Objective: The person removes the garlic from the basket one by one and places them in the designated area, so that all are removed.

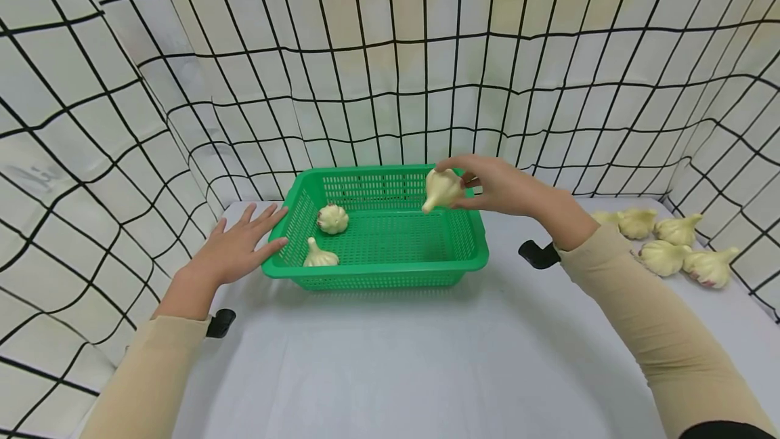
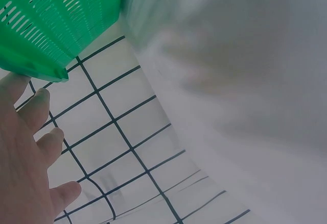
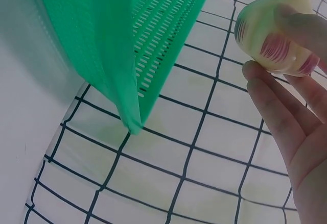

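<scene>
A green plastic basket with slotted walls stands on the white table. Inside it, toward the left end, lie two garlic bulbs, one upper and one lower. Over the basket's right end my right hand pinches another garlic bulb, its stem pointing down and left. The right wrist view shows that bulb between thumb and fingertips, with purple streaks on its base. My left hand has its fingers spread, and the fingertips touch the basket's left rim; the left wrist view shows them at the rim.
Several garlic bulbs lie grouped on the table at the far right, partly behind the right sleeve. Black netting over white walls encloses the back and both sides. A black strap end sticks out by the right wrist.
</scene>
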Demonstrator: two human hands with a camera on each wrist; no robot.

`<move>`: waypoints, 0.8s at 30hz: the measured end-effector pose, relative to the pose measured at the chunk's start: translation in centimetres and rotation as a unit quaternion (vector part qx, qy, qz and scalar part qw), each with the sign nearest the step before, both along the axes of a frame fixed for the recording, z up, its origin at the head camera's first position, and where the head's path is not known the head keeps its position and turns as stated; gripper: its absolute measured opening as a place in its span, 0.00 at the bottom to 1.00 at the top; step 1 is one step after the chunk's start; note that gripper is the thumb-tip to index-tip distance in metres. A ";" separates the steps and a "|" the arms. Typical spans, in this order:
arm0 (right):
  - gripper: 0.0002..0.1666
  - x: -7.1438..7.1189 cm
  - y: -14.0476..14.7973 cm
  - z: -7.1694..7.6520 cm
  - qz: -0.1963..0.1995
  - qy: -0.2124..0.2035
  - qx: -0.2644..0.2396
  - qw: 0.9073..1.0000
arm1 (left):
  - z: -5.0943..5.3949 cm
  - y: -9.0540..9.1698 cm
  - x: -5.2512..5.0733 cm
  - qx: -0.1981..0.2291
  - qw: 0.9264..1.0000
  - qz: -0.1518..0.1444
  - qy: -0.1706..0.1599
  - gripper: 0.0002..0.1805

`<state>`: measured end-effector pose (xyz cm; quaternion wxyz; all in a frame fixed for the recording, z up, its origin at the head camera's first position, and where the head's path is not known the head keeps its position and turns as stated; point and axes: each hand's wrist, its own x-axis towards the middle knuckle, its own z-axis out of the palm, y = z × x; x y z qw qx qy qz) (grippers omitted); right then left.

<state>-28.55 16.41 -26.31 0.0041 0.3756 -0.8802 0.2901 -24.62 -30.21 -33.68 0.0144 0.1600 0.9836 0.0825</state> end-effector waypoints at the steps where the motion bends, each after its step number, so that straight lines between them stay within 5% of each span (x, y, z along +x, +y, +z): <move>1: 0.35 0.0 0.3 0.0 -0.006 0.002 -0.004 1.000 | 0.0 0.0 0.0 0.000 1.000 -0.001 -0.001 0.42; 8: 0.35 0.2 2.7 -0.3 -0.034 0.022 -0.018 0.999 | 0.1 0.0 0.1 0.000 1.000 -0.001 -0.001 0.42; 24: 0.36 1.4 7.1 -1.8 -0.079 -0.006 -0.062 0.995 | 0.1 0.0 0.2 0.005 1.000 -0.004 0.000 0.42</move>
